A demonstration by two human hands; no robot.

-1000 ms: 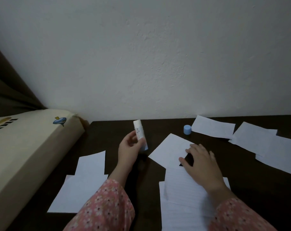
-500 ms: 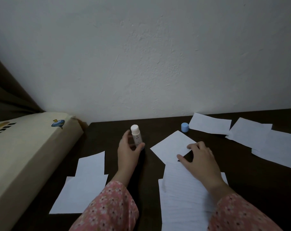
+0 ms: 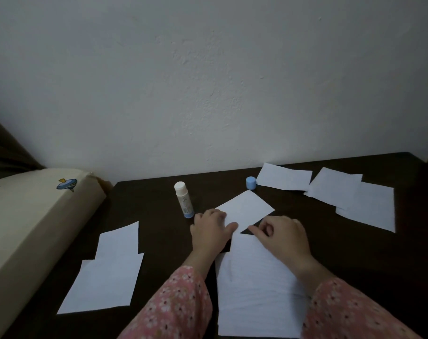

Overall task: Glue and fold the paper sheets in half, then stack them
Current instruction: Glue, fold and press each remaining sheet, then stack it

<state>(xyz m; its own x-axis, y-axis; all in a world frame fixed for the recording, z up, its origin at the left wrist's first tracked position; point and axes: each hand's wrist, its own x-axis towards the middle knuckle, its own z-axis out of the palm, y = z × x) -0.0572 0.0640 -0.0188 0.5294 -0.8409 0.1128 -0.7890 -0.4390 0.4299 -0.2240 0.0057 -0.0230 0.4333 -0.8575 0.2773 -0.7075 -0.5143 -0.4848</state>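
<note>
A small white folded sheet (image 3: pixel 247 207) lies tilted on the dark table (image 3: pixel 154 206). My left hand (image 3: pixel 211 230) rests on its near left corner with fingers laid flat. My right hand (image 3: pixel 284 234) sits at its near right edge, thumb and forefinger curled in a pinch at the paper's edge. An uncapped white glue stick (image 3: pixel 183 199) stands upright just left of my left hand, free of both hands. Its blue cap (image 3: pixel 250 183) stands farther back. A lined paper stack (image 3: pixel 254 285) lies under my right wrist.
Two overlapping white sheets (image 3: pixel 110 267) lie at the left. Several more sheets (image 3: pixel 350 194) are spread at the back right. A cream cushion (image 3: pixel 27 221) borders the table's left side, and a white wall (image 3: pixel 208 81) rises behind.
My left hand set the glue stick upright on the table, let go, and moved right onto the small sheet. My right hand shifted to the sheet's near edge.
</note>
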